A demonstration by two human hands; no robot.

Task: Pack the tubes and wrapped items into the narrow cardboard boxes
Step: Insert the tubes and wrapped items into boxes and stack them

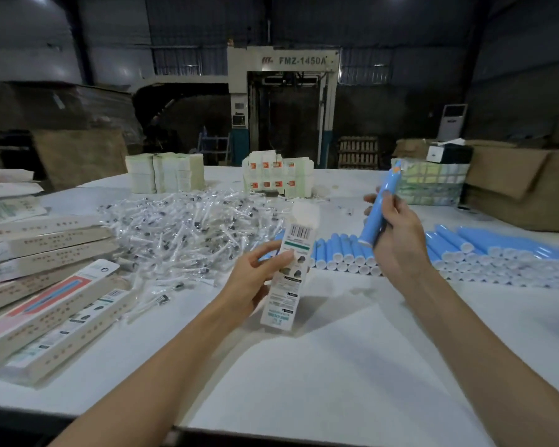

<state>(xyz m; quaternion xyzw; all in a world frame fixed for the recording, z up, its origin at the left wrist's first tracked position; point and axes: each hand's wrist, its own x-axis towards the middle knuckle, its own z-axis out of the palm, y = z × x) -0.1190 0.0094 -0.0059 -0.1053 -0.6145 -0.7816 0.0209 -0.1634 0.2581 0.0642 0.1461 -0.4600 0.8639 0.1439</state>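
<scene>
Tube (pixel 380 208) in the right hand (pixel 397 240) is not yet in its box (pixel 289 269). It is held raised and slanted above the bench (pixel 336 366), right of the middle, with the fingers clamped round its lower half. The left hand (pixel 255 279) grips the box near the bench's middle, thumb on the printed face and fingers curled behind. The box stands nearly upright with its top flap (pixel 305 214) lifted, so the mouth looks ready to receive the tube. Whether anything is already inside cannot be told.

Toward the left edge lies a heap of closed boxes (pixel 46 250), which I judge to be finished ones, though their contents are hidden. Plenty remains to do. Rows of blue tubes (pixel 497 253) are stacked along the right side, and a broad pile of wrapped items (pixel 188 233) covers the middle toward the far edge. Stacks of flat cartons (pixel 165 172) wait at the far edge. By the look of these stocks the job is at an early or middling stage. The present box needs its tube, probably a wrapped item, and then closing.
</scene>
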